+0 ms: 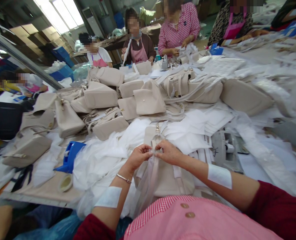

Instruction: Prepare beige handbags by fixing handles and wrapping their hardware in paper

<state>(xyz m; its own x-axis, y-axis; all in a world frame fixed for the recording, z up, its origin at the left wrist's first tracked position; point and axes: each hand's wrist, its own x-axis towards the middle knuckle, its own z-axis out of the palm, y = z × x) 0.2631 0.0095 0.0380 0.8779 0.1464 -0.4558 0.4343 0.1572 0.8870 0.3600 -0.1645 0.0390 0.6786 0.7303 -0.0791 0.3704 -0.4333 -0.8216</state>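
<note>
A beige bag (168,180) lies in front of my body at the table's near edge, its straps and a metal clasp toward the top. My left hand (139,156) pinches a strap (154,144) wrapped in thin white material from the left side. From the right, my right hand (168,152) pinches at the same spot, its fingertips almost touching those of my left hand. Pale wrapping (151,175) hangs down from between the fingers over the bag. What exactly sits between the fingertips is too small to make out.
Beige bags (101,95) are piled across the middle. White sheets (200,125) surround my hands. A blue tape dispenser (71,156) and tape roll (65,182) lie left, a grey device (225,150) right. Several people work across the table.
</note>
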